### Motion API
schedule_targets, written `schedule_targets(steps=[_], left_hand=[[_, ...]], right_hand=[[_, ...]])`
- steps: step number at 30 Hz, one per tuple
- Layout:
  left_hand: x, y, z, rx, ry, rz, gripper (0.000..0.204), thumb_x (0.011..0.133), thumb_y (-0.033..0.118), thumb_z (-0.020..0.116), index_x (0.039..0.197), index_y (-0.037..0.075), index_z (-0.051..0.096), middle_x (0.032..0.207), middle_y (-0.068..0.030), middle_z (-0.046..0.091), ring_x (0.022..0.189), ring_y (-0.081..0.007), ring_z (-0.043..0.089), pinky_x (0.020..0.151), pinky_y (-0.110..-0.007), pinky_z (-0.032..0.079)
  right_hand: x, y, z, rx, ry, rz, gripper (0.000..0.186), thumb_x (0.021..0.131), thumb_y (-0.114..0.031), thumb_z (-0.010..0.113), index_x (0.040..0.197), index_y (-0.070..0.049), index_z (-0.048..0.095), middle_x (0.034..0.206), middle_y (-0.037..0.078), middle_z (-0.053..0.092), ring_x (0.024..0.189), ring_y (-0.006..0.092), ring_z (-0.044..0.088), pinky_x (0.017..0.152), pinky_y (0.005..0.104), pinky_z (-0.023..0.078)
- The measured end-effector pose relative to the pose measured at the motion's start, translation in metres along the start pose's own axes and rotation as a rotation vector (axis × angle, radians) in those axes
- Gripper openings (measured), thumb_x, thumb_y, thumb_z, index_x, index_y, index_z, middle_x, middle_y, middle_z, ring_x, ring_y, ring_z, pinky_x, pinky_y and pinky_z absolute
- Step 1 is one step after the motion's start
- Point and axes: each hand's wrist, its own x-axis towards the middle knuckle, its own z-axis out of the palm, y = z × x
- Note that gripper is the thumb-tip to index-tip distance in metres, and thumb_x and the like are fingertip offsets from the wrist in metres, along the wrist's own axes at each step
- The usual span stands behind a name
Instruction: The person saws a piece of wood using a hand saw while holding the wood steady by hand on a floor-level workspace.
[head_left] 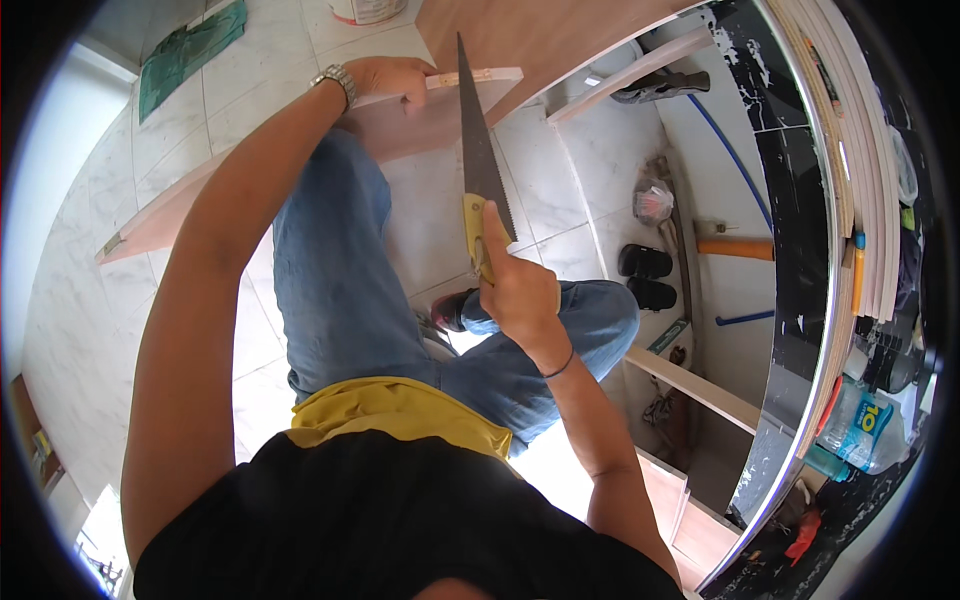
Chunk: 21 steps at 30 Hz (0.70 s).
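My right hand (520,300) is wrapped round the yellow handle of a handsaw (482,145), index finger stretched along the handle. The grey toothed blade points away from me, its middle crossing the end of a long pinkish wooden board (430,118). Whether the teeth bite into the wood cannot be made out. My left hand (385,80), with a metal watch at the wrist, grips the board's upper edge a little left of the blade. The board slants down to the left, beside my bent left leg in jeans.
A larger wooden panel (570,45) stands behind the board. To the right, a counter with a black tiled front (800,230) holds stacked strips, a pencil and a plastic bottle (862,425). Black slippers (648,277) lie below it. A green sheet (190,58) rests on the tiles, far left.
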Motion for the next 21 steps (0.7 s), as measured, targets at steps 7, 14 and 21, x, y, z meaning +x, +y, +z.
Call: schedule_targets(steps=[7, 14, 21], left_hand=[[0.0, 0.013, 0.002, -0.069, 0.004, -0.022, 0.085, 0.061, 0.015, 0.067, 0.145, 0.001, 0.059, 0.104, -0.0094, 0.065, 0.089, -0.0191, 0.058, 0.078, -0.029, 0.048], [-0.011, 0.018, 0.01, -0.078, 0.096, -0.009, 0.081, 0.057, 0.011, 0.065, 0.137, 0.0, 0.066, 0.087, -0.0049, 0.063, 0.08, -0.0161, 0.057, 0.069, -0.028, 0.045], [0.007, 0.002, 0.001, -0.079, -0.009, 0.066, 0.074, 0.058, 0.01, 0.067, 0.13, -0.004, 0.068, 0.079, -0.0015, 0.061, 0.072, -0.0124, 0.054, 0.065, -0.029, 0.045]], right_hand=[[0.106, 0.022, -0.008, -0.131, 0.206, -0.068, 0.106, 0.076, -0.01, 0.071, 0.167, -0.014, 0.018, 0.064, 0.016, 0.066, 0.055, 0.0372, 0.066, 0.053, 0.0489, 0.053], [0.058, 0.007, -0.008, -0.048, 0.062, -0.002, 0.105, 0.074, -0.007, 0.073, 0.166, -0.02, 0.023, 0.065, 0.018, 0.066, 0.06, 0.0391, 0.068, 0.056, 0.052, 0.053], [0.031, 0.003, 0.003, 0.014, 0.105, -0.001, 0.096, 0.08, -0.012, 0.069, 0.164, -0.02, 0.026, 0.073, 0.021, 0.069, 0.064, 0.0413, 0.068, 0.061, 0.0541, 0.055]])
